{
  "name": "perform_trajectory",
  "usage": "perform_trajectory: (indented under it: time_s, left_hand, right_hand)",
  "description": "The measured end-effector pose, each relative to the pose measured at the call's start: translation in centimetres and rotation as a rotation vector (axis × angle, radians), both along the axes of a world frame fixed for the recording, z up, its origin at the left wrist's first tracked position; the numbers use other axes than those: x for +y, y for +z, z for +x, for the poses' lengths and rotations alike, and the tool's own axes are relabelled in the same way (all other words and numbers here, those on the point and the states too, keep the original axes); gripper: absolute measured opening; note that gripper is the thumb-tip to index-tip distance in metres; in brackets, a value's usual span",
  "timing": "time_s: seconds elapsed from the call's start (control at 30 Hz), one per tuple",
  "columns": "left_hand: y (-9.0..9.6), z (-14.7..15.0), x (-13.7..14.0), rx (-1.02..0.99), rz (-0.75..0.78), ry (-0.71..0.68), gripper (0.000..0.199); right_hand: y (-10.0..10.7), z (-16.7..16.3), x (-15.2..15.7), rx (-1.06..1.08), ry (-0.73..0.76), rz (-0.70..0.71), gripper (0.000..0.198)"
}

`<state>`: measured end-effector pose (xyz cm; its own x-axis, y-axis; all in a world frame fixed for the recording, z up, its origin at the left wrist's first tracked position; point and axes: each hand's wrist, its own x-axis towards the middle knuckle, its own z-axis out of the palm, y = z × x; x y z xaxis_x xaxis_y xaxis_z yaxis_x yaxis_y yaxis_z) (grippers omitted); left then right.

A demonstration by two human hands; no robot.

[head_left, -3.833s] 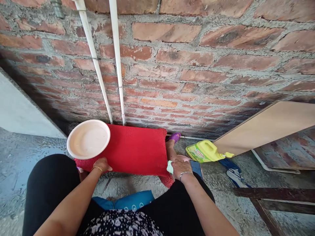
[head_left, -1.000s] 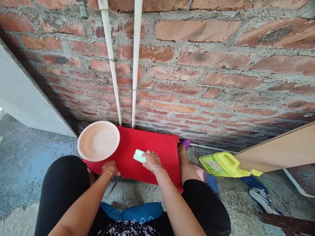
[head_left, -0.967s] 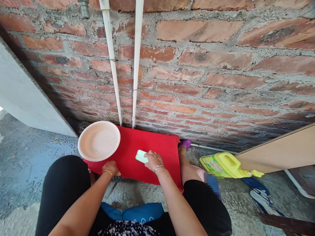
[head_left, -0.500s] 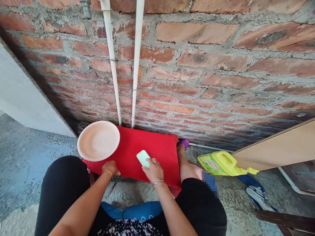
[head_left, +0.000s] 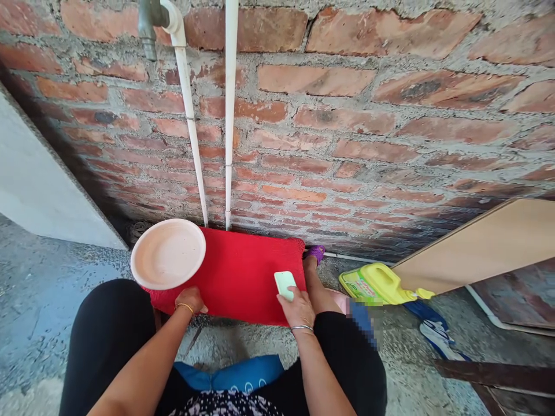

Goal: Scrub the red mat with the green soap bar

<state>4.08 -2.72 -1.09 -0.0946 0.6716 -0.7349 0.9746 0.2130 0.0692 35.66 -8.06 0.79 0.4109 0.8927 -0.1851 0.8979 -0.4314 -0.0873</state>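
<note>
A red cloth (head_left: 247,271) lies spread over a low support, with its front edge hanging toward me. My left hand (head_left: 191,299) is closed on that front edge, just below a pale pink basin (head_left: 169,254). Near the cloth's right end, my right hand (head_left: 299,306) grips a pale green, rounded rectangular scrub brush (head_left: 284,285) laid flat on the cloth. The underside of the brush is hidden. The basin stands on the cloth's left end, and little shows inside it.
Behind the cloth rises a brick wall (head_left: 303,133) with white pipes (head_left: 229,115) and a tap (head_left: 148,34). A yellow jug (head_left: 377,283) lies at the right, by a tan board (head_left: 481,242). A grey-white panel (head_left: 47,173) leans at the left.
My right hand has slid the scrub brush rightward across the cloth, toward its right end. The left hand keeps its hold on the front edge. The camera view has shifted slightly.
</note>
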Motion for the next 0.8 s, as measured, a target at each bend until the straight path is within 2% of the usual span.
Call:
perform_trajectory:
  time_s: [0.17, 0.23, 0.3, 0.47, 0.53, 0.6, 0.8]
  left_hand:
    - [-0.7, -0.3, -0.2, 0.009, 0.007, -0.001, 0.047]
    - [-1.3, -0.6, -0.2, 0.01, 0.018, -0.007, 0.049]
    - [-1.7, -0.7, -0.2, -0.003, 0.027, -0.026, 0.048]
    - [-1.7, -0.7, -0.1, -0.02, 0.008, -0.055, 0.043]
    - [-1.4, -0.6, -0.1, -0.017, 0.008, -0.062, 0.042]
    - [-1.1, -0.4, -0.2, -0.009, 0.009, -0.06, 0.042]
    - [-0.3, -0.2, -0.4, 0.044, 0.011, -0.052, 0.043]
  right_hand:
    - [-0.6, -7.4, 1.3, 0.164, 0.241, -0.029, 0.036]
    - [-0.8, -8.7, 1.7, 0.179, 0.295, -0.049, 0.036]
    - [-0.7, -8.1, 1.8, 0.166, 0.266, -0.071, 0.037]
    - [-0.2, -2.4, 1.1, 0.118, -0.026, -0.081, 0.038]
    - [-0.1, -1.4, 1.0, 0.119, -0.071, -0.049, 0.039]
    - [-0.2, -2.1, 1.2, 0.139, -0.032, -0.011, 0.04]
    - [-1.1, -8.2, 2.2, 0.253, 0.264, -0.011, 0.037]
